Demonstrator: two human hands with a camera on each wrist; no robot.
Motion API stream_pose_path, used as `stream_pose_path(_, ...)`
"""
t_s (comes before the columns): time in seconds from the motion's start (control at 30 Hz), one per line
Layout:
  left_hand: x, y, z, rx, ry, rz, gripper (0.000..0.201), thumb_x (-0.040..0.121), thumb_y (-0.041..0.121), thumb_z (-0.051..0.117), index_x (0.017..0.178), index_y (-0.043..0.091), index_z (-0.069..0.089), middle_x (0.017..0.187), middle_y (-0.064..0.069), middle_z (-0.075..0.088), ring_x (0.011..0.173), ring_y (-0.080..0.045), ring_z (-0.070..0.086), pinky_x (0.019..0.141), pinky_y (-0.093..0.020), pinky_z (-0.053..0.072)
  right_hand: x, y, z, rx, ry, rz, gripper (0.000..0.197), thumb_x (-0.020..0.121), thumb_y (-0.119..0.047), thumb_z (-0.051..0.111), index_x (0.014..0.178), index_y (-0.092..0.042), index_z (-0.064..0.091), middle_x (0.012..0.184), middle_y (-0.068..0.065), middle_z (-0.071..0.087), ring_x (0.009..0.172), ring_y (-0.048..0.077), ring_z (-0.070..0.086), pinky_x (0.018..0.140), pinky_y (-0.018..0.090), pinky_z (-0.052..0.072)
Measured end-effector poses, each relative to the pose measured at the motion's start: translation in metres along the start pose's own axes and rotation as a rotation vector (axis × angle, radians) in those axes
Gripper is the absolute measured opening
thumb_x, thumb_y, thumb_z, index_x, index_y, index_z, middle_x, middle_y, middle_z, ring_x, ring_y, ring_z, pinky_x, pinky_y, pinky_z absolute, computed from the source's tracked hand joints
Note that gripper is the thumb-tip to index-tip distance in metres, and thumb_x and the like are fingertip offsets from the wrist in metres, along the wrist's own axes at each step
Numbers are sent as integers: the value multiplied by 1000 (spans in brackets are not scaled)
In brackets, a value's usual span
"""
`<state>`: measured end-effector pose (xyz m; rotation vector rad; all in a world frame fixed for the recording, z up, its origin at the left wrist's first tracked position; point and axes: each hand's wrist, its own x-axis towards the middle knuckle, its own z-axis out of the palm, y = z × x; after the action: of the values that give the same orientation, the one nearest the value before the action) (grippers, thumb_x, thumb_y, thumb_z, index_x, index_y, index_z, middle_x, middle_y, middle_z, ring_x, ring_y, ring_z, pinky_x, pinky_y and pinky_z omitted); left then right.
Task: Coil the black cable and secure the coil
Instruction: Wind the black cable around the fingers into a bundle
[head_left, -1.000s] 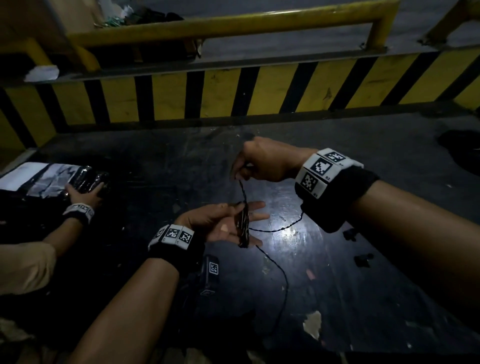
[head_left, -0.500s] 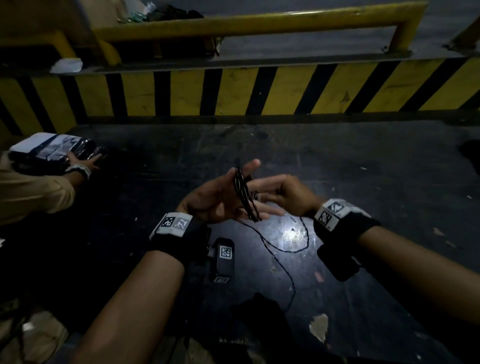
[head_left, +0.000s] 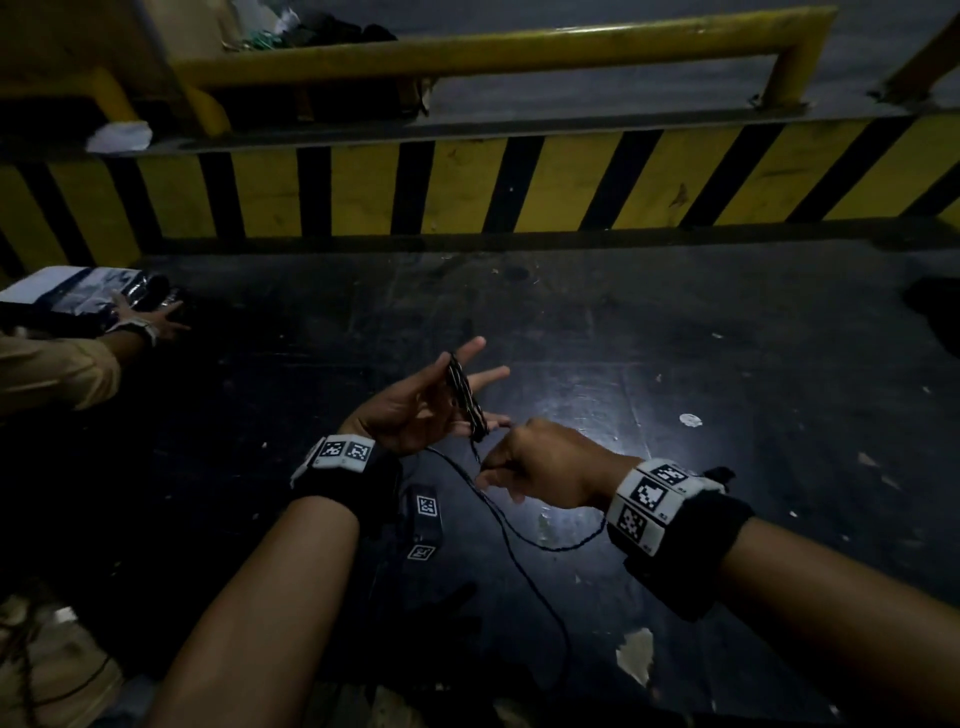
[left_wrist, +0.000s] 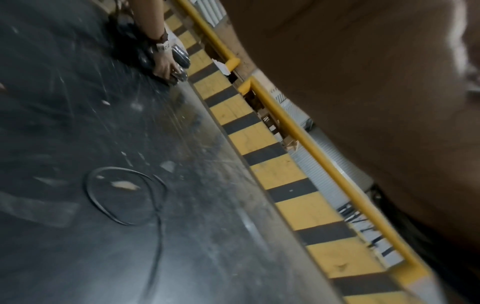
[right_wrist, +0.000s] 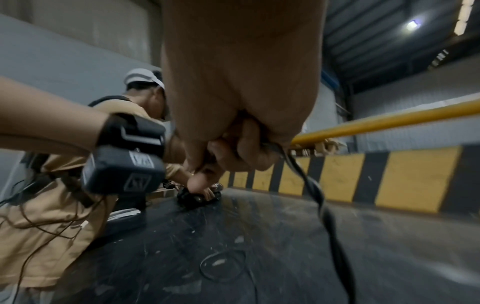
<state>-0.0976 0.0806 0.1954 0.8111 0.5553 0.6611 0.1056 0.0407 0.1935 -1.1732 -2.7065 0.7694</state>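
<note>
The black cable is partly wound into a narrow coil (head_left: 466, 397) that lies across the spread, straight fingers of my left hand (head_left: 415, 405), held palm up over the black table (head_left: 701, 364). My right hand (head_left: 535, 462) is just to the near right of the coil, fingers curled, pinching the cable's loose run right below it. In the right wrist view the cable (right_wrist: 315, 191) comes out of that fist and hangs down. The slack (head_left: 511, 525) trails toward me across the table and lies in a loop (left_wrist: 124, 195) in the left wrist view.
A yellow-and-black striped barrier (head_left: 467, 192) with a yellow rail (head_left: 493, 47) bounds the table's far side. At the far left another person's hand (head_left: 143, 319) rests on shiny black wrapped bundles (head_left: 83, 291). Paint chips (head_left: 636, 654) dot the surface.
My right hand came down from above the left hand, passed beside its fingers, and now sits low at the coil's near end with the cable. The left hand has tilted its fingers upward.
</note>
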Motion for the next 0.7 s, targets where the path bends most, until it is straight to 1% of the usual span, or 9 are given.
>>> stream_pose_path(0.07,-1,-5,-2,53,82,-43,62,79,55,71,137,44,52,160,-7,34,130,-47,50,112,-58,32,-1,-9,-13,-114,-52,5,30,98,-40,56,89,-17,74,57,-15,49,64,9,54,71,35,55)
stream_pose_path(0.17,-3,-10,-3,90,162,-96,69,74,53,77,137,37,55,153,-7,46,132,-32,53,109,-56,37,1,-18,-36,-244,-94,10,25,97,-39,54,100,-23,73,77,-8,67,77,17,65,76,40,58)
stream_pose_path(0.2,-4,-13,-4,90,166,-110,71,76,50,76,140,33,53,149,-8,51,131,-33,53,107,-56,40,2,-21,-45,-291,-99,19,25,97,-39,54,104,-24,72,85,-4,69,79,20,66,75,40,58)
stream_pose_path(0.33,-8,-23,-1,81,121,-174,78,87,37,68,151,7,35,140,-14,59,123,-44,58,101,-54,47,6,-29,-85,-463,-101,27,24,96,-38,54,108,-24,70,96,3,69,84,25,66,64,35,47)
stream_pose_path(0.37,-9,-25,1,97,112,-202,80,84,38,71,150,8,37,144,-12,56,123,-47,56,103,-56,46,7,-31,-94,-485,-87,24,23,96,-38,56,109,-26,70,99,3,70,88,25,67,65,34,44)
stream_pose_path(0.47,-9,-30,5,160,49,-259,77,82,42,73,149,18,42,154,-9,45,129,-58,43,115,-63,26,16,-33,-111,-529,-16,23,21,91,-37,62,109,-31,69,107,2,71,96,27,67,69,33,41)
stream_pose_path(0.53,-9,-31,6,131,-4,-262,74,84,40,71,148,19,42,155,-11,42,131,-62,36,116,-65,22,23,-32,-117,-540,52,23,22,87,-41,67,107,-33,71,106,2,71,96,29,67,68,33,40)
stream_pose_path(0.6,-10,-32,9,76,-38,-250,71,84,39,71,146,18,45,156,-14,40,131,-65,34,114,-65,25,29,-28,-118,-504,95,22,26,83,-48,71,105,-34,72,104,1,73,95,29,68,67,34,45)
stream_pose_path(0.7,-13,-31,13,60,-89,-248,61,87,37,67,143,18,49,155,-15,40,129,-64,38,109,-61,36,32,-19,-115,-388,133,26,26,78,-53,75,98,-37,76,97,-10,74,90,19,67,67,31,48)
